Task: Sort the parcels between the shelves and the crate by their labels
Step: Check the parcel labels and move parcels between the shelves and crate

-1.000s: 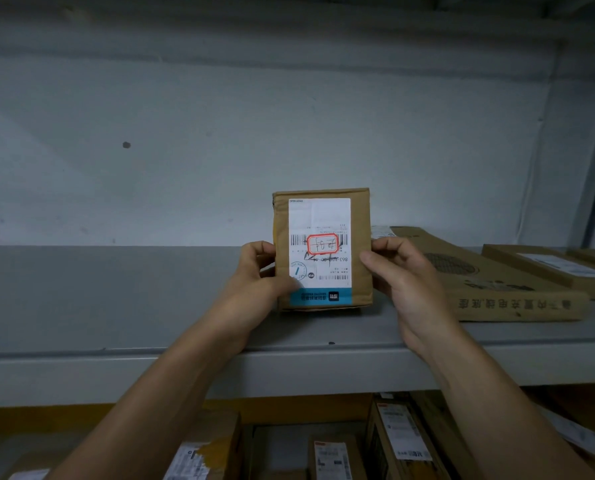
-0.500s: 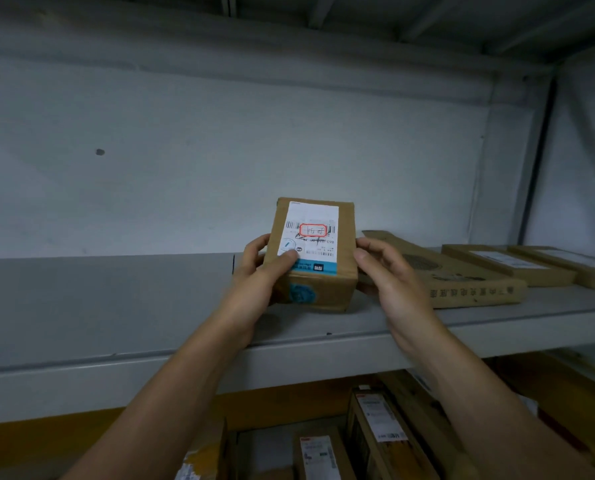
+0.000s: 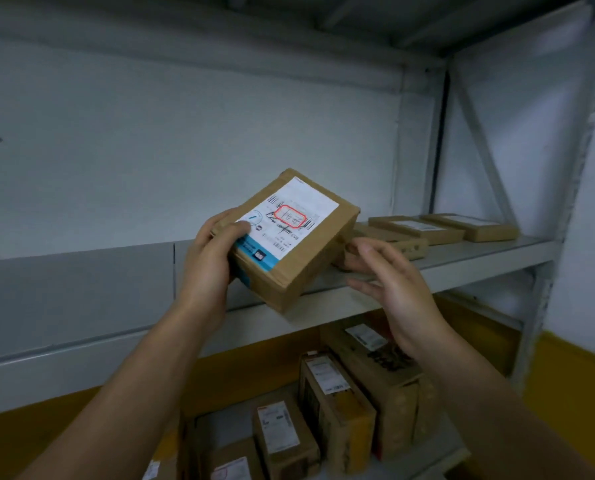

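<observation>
A brown cardboard parcel (image 3: 299, 258) with a white label, a red-outlined stamp and a blue strip is tilted in the air in front of the grey shelf (image 3: 358, 299). My left hand (image 3: 209, 261) grips its left side, thumb on the label. Just right of the parcel, my right hand (image 3: 389, 289) is off the box with its fingers spread. No crate is in view.
Three flat cardboard parcels (image 3: 417, 230) lie on the same shelf to the right, near the grey upright post (image 3: 559, 220). Several upright boxes (image 3: 334, 407) stand on the lower shelf below my hands. The shelf's left part (image 3: 74, 289) is bare grey metal.
The parcel has been lifted off the shelf and tilted to the right. My right hand let go of it and opened. The view has swung left, so the shelf's right end shows.
</observation>
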